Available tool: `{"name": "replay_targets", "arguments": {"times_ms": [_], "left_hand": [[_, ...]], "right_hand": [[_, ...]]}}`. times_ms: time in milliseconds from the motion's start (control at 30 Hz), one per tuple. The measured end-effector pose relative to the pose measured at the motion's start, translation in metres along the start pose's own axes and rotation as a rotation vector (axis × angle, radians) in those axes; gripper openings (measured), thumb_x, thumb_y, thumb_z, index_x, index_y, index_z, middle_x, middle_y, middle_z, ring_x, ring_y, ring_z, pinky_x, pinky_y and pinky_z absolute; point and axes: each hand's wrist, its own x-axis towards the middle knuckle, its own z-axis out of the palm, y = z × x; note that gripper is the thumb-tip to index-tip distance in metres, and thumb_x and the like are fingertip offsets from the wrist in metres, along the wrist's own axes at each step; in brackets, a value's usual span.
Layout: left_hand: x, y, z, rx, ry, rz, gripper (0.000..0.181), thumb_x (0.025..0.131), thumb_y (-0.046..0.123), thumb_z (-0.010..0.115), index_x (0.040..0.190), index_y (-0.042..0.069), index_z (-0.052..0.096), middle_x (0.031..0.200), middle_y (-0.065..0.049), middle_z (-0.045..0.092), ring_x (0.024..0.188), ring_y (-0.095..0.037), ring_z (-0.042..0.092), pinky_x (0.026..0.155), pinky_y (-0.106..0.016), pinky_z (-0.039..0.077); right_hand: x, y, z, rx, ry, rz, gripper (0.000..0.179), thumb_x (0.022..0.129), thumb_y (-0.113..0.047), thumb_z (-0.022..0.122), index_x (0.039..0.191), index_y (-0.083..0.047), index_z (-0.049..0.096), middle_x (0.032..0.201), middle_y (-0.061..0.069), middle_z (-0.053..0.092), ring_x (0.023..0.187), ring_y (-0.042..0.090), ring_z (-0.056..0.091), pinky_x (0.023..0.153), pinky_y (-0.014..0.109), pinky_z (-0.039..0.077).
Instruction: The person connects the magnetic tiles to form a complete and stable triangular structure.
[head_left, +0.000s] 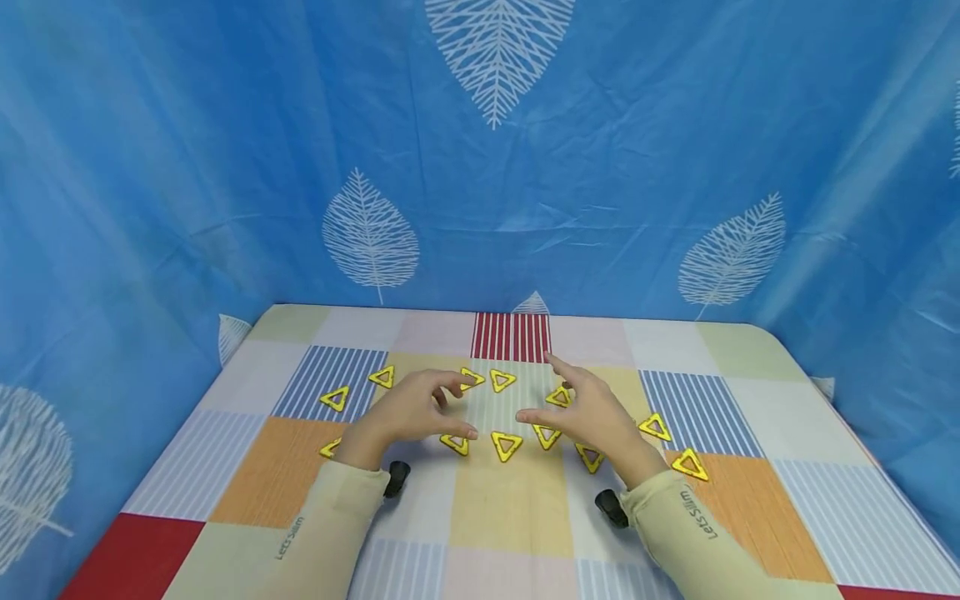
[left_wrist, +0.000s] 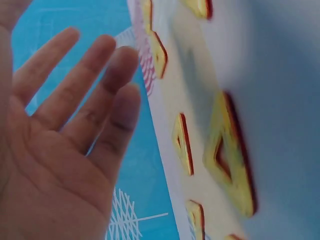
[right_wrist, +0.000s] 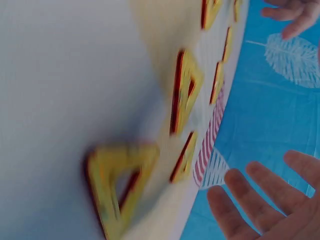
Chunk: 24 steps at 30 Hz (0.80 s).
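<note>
the left hand (head_left: 416, 408) and the right hand (head_left: 588, 408) sit mid-frame, both spread well open, thumbs apart from fingers, with nothing held in either. the wrist views show the fingers nearly straight and the palms bare.

around and between them lie flat yellow triangles (head_left: 506, 446), each with a triangular hole in the middle and blunt corners; seen close in the left wrist view, the sides are red and the faces shiny. at least twelve can be counted in the head view, all separate, scattered in a wide band across the centre of the frame; the hands may hide others. one shows between the right thumb and fingers, another just by the left thumb tip, three at centre left and two at centre right.

two beige sleeves (head_left: 322, 525) run to the bottom edge, a black object (head_left: 397, 479) beside the left cuff and a second by the right. below is one patchwork tablecloth (head_left: 510, 508); a blue curtain (head_left: 585, 167) with white leaf prints fills the upper frame.
</note>
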Motion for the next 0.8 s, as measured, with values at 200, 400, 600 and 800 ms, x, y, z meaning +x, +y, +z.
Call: {"name": "replay_targets", "arguments": {"times_ms": [200,400,600,800], "left_hand": [[-0.006,-0.004,0.012,-0.103,-0.028,0.007,0.068,0.07,0.032,0.094,0.13,0.014,0.068,0.112,-0.005,0.066,0.087,-0.021,0.062,0.071,-0.037,0.051],[-0.005,-0.006,0.021,-0.126,-0.062,0.035,0.065,0.069,0.027,0.095,0.126,0.011,0.069,0.108,-0.003,0.067,0.087,-0.019,0.061,0.077,-0.038,0.051],[-0.008,-0.012,0.022,-0.116,-0.064,0.043,0.06,0.068,0.022,0.096,0.121,0.009,0.071,0.102,0.0,0.066,0.084,-0.019,0.059,0.077,-0.036,0.05],[-0.009,-0.017,0.024,-0.079,-0.046,0.015,0.059,0.065,0.024,0.097,0.115,0.008,0.072,0.094,0.003,0.063,0.079,-0.017,0.054,0.073,-0.033,0.049]], "right_hand": [[-0.008,0.001,0.009,0.091,-0.014,0.006,0.1,0.071,-0.051,0.089,0.153,-0.018,0.045,0.144,0.013,0.053,0.124,0.034,0.054,0.098,0.054,0.045],[-0.016,0.008,0.014,0.173,-0.024,0.024,0.094,0.067,-0.043,0.094,0.146,-0.012,0.054,0.132,0.01,0.063,0.118,0.032,0.058,0.093,0.051,0.048],[-0.021,0.014,0.023,0.155,0.004,0.044,0.087,0.063,-0.041,0.097,0.136,-0.009,0.063,0.129,0.008,0.065,0.115,0.03,0.06,0.095,0.05,0.047],[-0.023,0.019,0.026,0.17,0.041,0.055,0.076,0.063,-0.036,0.097,0.127,-0.007,0.068,0.117,0.006,0.068,0.107,0.026,0.061,0.092,0.047,0.049]]}}
